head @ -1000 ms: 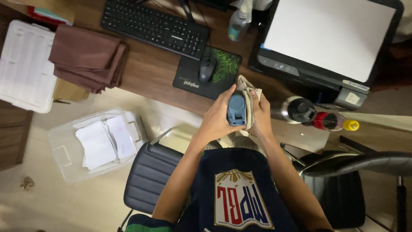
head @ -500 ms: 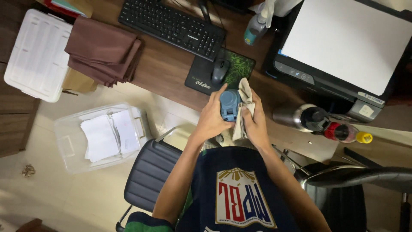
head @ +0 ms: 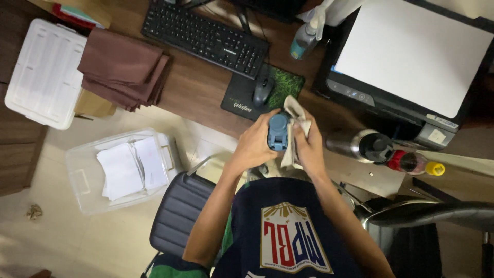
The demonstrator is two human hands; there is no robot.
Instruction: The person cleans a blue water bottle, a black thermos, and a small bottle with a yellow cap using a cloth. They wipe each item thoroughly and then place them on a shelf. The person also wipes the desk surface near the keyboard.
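Blue gadget [head: 279, 131] in left hand [head: 256, 146], one cloth [head: 297, 117] in right hand [head: 310, 149].

Matt wooden desk [head: 200, 92], soft cloth [head: 297, 116]

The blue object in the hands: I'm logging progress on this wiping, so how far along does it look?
Mid-job. The left hand grips the small blue object while the right hand presses a pale cloth against its side. How clean it already is cannot be told. Nothing has been set down: both things are held above the desk edge, near the mouse.
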